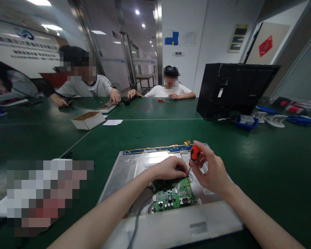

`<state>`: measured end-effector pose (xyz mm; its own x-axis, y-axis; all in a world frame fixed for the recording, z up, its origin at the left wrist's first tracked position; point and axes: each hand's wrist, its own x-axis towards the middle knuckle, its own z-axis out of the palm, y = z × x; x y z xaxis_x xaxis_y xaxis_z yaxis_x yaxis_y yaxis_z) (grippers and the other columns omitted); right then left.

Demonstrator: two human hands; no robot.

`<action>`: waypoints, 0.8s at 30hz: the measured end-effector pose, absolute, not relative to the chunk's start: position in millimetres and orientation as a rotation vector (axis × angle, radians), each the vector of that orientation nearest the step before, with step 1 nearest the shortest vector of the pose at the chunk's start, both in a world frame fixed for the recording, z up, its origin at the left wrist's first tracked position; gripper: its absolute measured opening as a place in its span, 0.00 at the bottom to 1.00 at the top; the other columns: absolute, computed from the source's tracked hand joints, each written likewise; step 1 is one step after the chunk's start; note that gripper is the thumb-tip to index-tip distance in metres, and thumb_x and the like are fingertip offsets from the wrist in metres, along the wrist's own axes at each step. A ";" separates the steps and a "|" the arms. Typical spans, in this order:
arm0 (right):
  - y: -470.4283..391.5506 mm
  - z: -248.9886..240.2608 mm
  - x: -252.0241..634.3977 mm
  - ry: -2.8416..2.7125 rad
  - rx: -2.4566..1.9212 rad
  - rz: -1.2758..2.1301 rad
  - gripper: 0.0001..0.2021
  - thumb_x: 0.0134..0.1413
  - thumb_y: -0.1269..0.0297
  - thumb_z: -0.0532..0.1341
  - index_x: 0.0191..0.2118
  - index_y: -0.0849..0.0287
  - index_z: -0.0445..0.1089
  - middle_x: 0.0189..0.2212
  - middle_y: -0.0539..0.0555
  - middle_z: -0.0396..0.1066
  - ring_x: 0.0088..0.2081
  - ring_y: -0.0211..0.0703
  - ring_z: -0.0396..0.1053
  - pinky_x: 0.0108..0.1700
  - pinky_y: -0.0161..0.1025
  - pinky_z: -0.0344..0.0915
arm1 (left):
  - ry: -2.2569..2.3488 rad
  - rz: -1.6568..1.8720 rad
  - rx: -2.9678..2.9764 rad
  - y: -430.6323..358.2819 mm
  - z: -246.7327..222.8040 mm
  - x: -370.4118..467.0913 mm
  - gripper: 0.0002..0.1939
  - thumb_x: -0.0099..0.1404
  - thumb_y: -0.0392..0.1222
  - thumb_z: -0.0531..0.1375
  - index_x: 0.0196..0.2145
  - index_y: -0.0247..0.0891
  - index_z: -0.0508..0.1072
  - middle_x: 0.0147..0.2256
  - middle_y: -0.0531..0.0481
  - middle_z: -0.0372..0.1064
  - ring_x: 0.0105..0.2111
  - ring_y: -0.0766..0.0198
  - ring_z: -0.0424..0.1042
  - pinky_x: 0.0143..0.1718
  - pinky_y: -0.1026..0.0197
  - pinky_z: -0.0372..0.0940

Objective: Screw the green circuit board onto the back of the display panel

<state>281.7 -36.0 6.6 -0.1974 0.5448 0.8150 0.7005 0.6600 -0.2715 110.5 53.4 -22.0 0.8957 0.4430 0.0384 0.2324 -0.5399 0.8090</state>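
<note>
My right hand (214, 169) grips a screwdriver (195, 153) by its orange and black handle. The shaft points down at the far right corner of a green circuit board (172, 197). My left hand (171, 168) rests over the board's far edge, fingers curled and pinched close to the screwdriver tip; what they hold, if anything, is hidden. Under both hands lies a silvery metal panel (116, 173), with a thin blue circuit strip (155, 150) along its far edge. A grey cable (138, 221) runs from the board's left side toward me.
A black monitor casing (233, 90) stands at the right, beside a blue tray (246, 122). An open white box (88, 120) and a paper (113, 122) lie to the left. Across the green table (150, 129), two people sit near another screwdriver (162, 100). A blurred-out item (46, 193) lies near left.
</note>
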 end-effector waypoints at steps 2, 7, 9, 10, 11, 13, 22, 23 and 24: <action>-35.3 5.7 281.9 -1.872 -0.992 -0.216 0.29 0.59 0.71 0.57 0.64 0.51 0.50 0.29 0.46 0.67 0.21 0.34 0.65 0.22 0.32 0.65 | 0.492 0.300 2.170 53.5 -22.0 110.4 0.05 0.60 0.30 0.62 0.34 0.34 0.77 0.31 0.52 0.74 0.33 0.64 0.71 0.37 0.65 0.64; -35.0 5.2 282.8 -1.876 -1.004 -0.202 0.28 0.60 0.69 0.58 0.64 0.50 0.51 0.28 0.45 0.65 0.21 0.34 0.65 0.22 0.32 0.64 | 0.498 0.298 2.181 53.5 -21.6 110.4 0.05 0.60 0.31 0.63 0.35 0.34 0.78 0.32 0.51 0.75 0.33 0.63 0.71 0.38 0.64 0.64; -35.1 5.5 283.1 -1.877 -0.999 -0.178 0.28 0.60 0.69 0.58 0.64 0.50 0.51 0.28 0.45 0.65 0.21 0.34 0.65 0.22 0.32 0.65 | 0.510 0.300 2.182 53.5 -21.6 110.4 0.05 0.59 0.31 0.63 0.34 0.35 0.78 0.32 0.52 0.74 0.33 0.63 0.71 0.37 0.64 0.64; -35.1 5.5 283.3 -1.879 -0.994 -0.169 0.28 0.61 0.68 0.58 0.64 0.49 0.51 0.29 0.45 0.66 0.22 0.34 0.65 0.22 0.32 0.65 | 0.513 0.303 2.181 53.6 -21.5 110.4 0.05 0.59 0.31 0.63 0.34 0.35 0.78 0.31 0.52 0.74 0.33 0.63 0.71 0.36 0.64 0.64; -35.0 5.5 283.5 -1.879 -0.989 -0.167 0.28 0.61 0.68 0.59 0.63 0.49 0.51 0.30 0.46 0.66 0.22 0.34 0.65 0.22 0.31 0.65 | 0.514 0.307 2.180 53.6 -21.3 110.4 0.05 0.59 0.31 0.63 0.34 0.35 0.78 0.31 0.52 0.74 0.33 0.63 0.71 0.36 0.64 0.64; -34.6 5.3 284.0 -1.874 -0.977 -0.177 0.27 0.61 0.68 0.59 0.63 0.49 0.51 0.32 0.47 0.67 0.22 0.33 0.65 0.21 0.31 0.65 | 0.503 0.310 2.174 53.6 -20.5 110.5 0.05 0.59 0.31 0.63 0.34 0.34 0.78 0.32 0.51 0.74 0.33 0.63 0.71 0.37 0.64 0.64; -34.0 5.8 284.4 -1.871 -0.960 -0.165 0.28 0.60 0.71 0.59 0.63 0.47 0.51 0.37 0.50 0.65 0.24 0.32 0.65 0.23 0.32 0.67 | 0.496 0.316 2.179 51.2 -16.2 110.9 0.05 0.59 0.29 0.63 0.34 0.33 0.77 0.31 0.51 0.73 0.32 0.64 0.70 0.36 0.65 0.63; -34.2 6.1 284.2 -1.872 -0.965 -0.158 0.28 0.60 0.71 0.59 0.63 0.47 0.52 0.37 0.50 0.65 0.24 0.32 0.65 0.24 0.32 0.68 | 0.495 0.315 2.181 51.1 -16.3 111.0 0.04 0.59 0.30 0.63 0.34 0.33 0.77 0.31 0.51 0.73 0.32 0.64 0.70 0.36 0.65 0.63; -34.5 6.4 284.0 -1.872 -0.968 -0.150 0.28 0.60 0.72 0.59 0.63 0.47 0.52 0.38 0.50 0.65 0.24 0.32 0.65 0.24 0.32 0.68 | 0.495 0.314 2.184 51.2 -16.5 111.0 0.04 0.59 0.30 0.63 0.33 0.33 0.77 0.31 0.51 0.73 0.32 0.64 0.70 0.36 0.64 0.63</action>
